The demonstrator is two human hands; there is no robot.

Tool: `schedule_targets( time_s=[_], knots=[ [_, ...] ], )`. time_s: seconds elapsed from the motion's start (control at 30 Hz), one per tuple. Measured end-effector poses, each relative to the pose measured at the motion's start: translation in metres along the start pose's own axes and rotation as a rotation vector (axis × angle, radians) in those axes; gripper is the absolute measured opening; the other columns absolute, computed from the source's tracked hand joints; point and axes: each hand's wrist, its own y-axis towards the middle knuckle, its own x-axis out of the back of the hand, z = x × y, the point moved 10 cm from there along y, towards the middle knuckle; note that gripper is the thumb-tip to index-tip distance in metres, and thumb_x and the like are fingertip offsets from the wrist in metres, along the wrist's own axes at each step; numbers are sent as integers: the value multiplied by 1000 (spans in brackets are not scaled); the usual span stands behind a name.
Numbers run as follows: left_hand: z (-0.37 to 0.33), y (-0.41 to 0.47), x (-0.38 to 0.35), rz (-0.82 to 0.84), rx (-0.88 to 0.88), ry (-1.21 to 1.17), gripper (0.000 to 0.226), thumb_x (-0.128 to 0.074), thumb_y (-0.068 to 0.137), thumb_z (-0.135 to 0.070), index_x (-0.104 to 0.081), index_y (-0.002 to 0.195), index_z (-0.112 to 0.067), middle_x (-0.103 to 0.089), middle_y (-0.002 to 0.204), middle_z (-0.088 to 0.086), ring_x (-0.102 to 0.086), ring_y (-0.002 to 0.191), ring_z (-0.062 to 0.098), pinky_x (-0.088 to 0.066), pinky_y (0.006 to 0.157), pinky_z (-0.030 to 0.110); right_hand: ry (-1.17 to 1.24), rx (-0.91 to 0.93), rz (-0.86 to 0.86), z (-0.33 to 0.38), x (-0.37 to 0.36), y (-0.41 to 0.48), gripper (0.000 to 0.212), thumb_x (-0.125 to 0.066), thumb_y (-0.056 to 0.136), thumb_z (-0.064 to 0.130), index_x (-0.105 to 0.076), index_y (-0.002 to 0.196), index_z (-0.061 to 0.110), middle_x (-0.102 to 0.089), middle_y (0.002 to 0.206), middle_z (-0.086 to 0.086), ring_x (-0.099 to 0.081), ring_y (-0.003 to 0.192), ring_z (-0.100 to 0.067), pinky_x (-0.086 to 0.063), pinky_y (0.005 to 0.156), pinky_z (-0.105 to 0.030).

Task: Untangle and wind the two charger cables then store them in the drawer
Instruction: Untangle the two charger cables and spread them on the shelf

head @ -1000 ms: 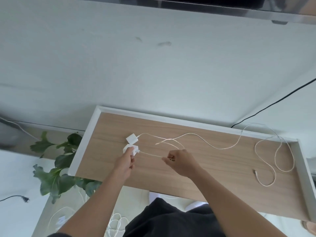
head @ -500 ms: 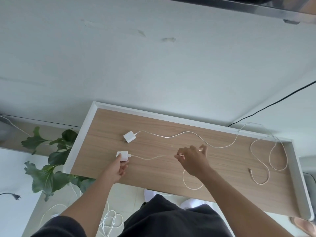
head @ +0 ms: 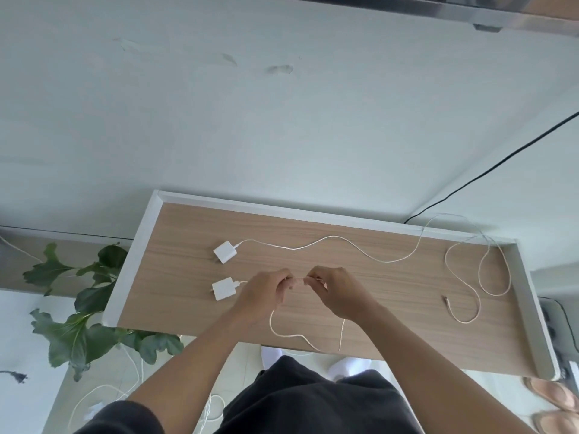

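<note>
Two white charger plugs lie on the wooden floor of the open drawer (head: 141, 252). The far charger (head: 224, 251) trails a long white cable (head: 391, 260) that snakes right and loops near the drawer's right end, ending in a connector (head: 446, 298). The near charger (head: 224, 288) lies flat, with its cable (head: 291, 336) running into my hands. My left hand (head: 264, 294) and right hand (head: 336, 292) meet close together, both pinching this near cable. A slack loop of it hangs toward the drawer's front edge.
The drawer has white side walls and sticks out from a white cabinet top (head: 282, 136). A black cord (head: 488, 177) crosses the top at the right. A leafy plant (head: 81, 296) stands left of the drawer. More white cables (head: 103, 393) lie on the floor below.
My left hand let go of the near charger plug and moved right to the cable. My right hand came left to meet it, and a loop of cable formed below.
</note>
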Motion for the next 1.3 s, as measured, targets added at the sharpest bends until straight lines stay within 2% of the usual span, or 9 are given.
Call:
schedule_targets(
  time_s=[0.17, 0.37, 0.5, 0.6, 0.7, 0.8, 0.93, 1.2, 1.3],
  knots=[
    [70, 10, 23, -221, 377, 0, 38, -51, 107, -44, -65, 75, -28, -71, 60, -8, -72, 56, 19, -63, 67, 42, 72, -149, -125, -50, 34, -14, 25, -65, 106, 44, -76, 94, 24, -65, 68, 9, -57, 65, -12, -51, 69, -38],
    [119, 11, 33, -277, 525, -29, 49, -48, 104, -47, -69, 71, -17, -72, 53, -2, -75, 53, 24, -66, 73, 48, 37, -261, -181, -109, 67, -41, 29, -64, 106, 46, -76, 90, 25, -67, 69, 8, -63, 73, -21, -57, 74, -43],
    [55, 23, 17, -204, 309, 82, 22, -53, 111, -33, -68, 126, -28, -74, 65, -1, -71, 47, 20, -62, 56, 42, 61, -246, -172, -116, 75, -49, 20, -63, 105, 33, -77, 96, 22, -75, 87, 8, -68, 86, -19, -56, 84, -42],
    [-21, 29, -22, 51, 25, 62, 52, -54, 112, -49, -37, 161, -58, -74, 67, -4, -68, 48, 12, -64, 64, 37, 120, -194, -156, -106, 75, -49, 16, -64, 103, 28, -78, 98, 24, -74, 87, 11, -62, 79, -4, -49, 77, -29],
    [-82, 29, -50, 135, -219, 130, 61, -50, 112, -61, -27, 168, -55, -75, 71, -8, -65, 47, 3, -59, 64, 19, 192, -89, -133, -90, 78, -50, 17, -64, 106, 22, -80, 100, 25, -75, 90, 8, -60, 76, 1, -39, 71, -9],
    [-107, 38, -57, 9, -325, 236, 42, -46, 113, -60, -54, 153, -49, -74, 70, -10, -57, 45, -5, -60, 70, 27, 230, -24, -84, -89, 77, -53, 18, -63, 109, 29, -80, 106, 30, -75, 95, 6, -59, 74, -1, -40, 72, -9],
    [-99, 56, -52, -47, -126, 276, 40, -32, 104, -59, -64, 107, -34, -73, 63, -6, -67, 51, 17, -62, 68, 38, 213, -90, -85, -117, 84, -59, 17, -64, 108, 36, -81, 105, 35, -75, 94, 7, -60, 79, -1, -41, 73, -11],
    [-50, 76, -42, -109, 272, 18, 39, -49, 114, -43, -70, 89, -22, -74, 55, 0, -70, 40, 21, -63, 67, 37, 9, -243, -146, -186, 102, -79, 23, -56, 110, 50, -77, 113, 41, -66, 101, 12, -64, 98, -13, -42, 75, -21],
    [-45, 85, -53, -116, 275, 52, 44, -51, 112, -49, -74, 88, -20, -72, 53, 0, -69, 39, 21, -62, 70, 36, -116, -279, -187, -209, 101, -85, 27, -48, 109, 60, -70, 115, 46, -56, 96, 18, -62, 103, -18, -54, 88, -47]
  ],
)
